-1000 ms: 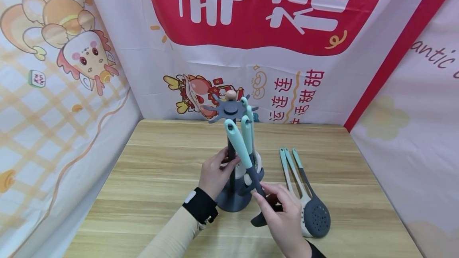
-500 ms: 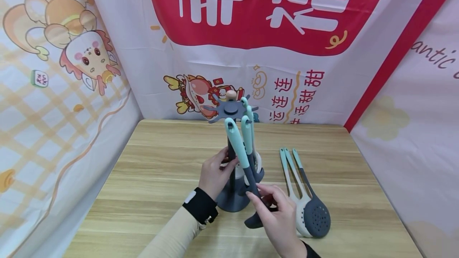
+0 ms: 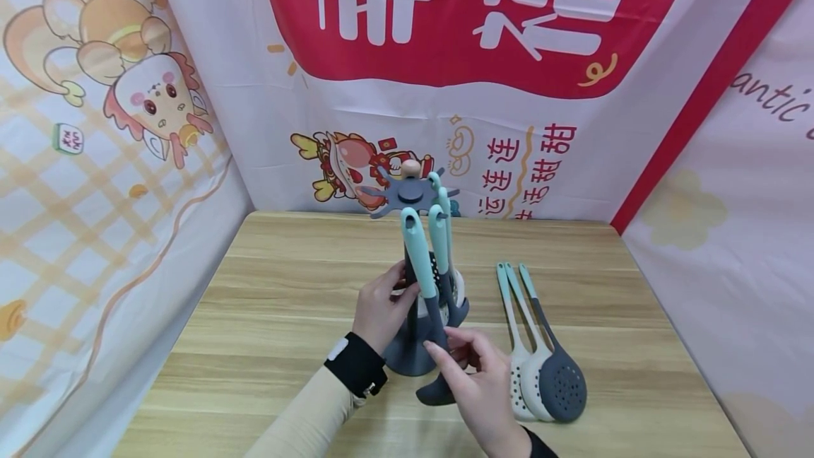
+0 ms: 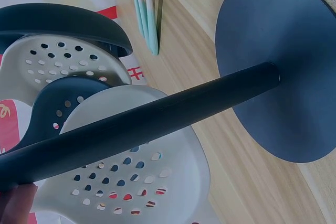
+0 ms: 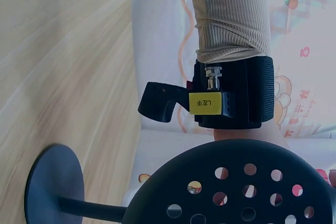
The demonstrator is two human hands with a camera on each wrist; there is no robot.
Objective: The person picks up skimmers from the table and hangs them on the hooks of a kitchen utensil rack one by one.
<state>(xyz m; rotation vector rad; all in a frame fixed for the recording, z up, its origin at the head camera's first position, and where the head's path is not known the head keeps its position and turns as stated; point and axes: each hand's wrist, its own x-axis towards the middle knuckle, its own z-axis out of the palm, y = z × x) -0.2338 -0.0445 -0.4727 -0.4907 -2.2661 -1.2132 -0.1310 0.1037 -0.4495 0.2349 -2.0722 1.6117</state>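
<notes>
In the head view the left hand [image 3: 381, 308] grips the dark pole of an upright stand [image 3: 410, 357] below its hooked top. The right hand [image 3: 477, 380] pinches the grey lower shaft of a mint-handled utensil [image 3: 417, 249], whose handle top is by a front hook; whether it is on the hook I cannot tell. Its dark head [image 3: 437, 392] is partly hidden by the right hand. Other utensils [image 3: 439, 239] hang at the stand's right. The left wrist view shows the pole [image 4: 157, 114] before perforated heads. A dark perforated head [image 5: 236, 169] stands large in the right wrist view.
Several mint-handled utensils [image 3: 562, 384] with white and dark perforated heads lie on the wooden table [image 3: 267, 288] right of the stand. Printed cloths [image 3: 356, 108] hang behind and at both sides.
The right hand has moved left with the utensil, which now leans less and is closer to the pole. More of the white heads on the table shows. The left hand has stayed on the pole.
</notes>
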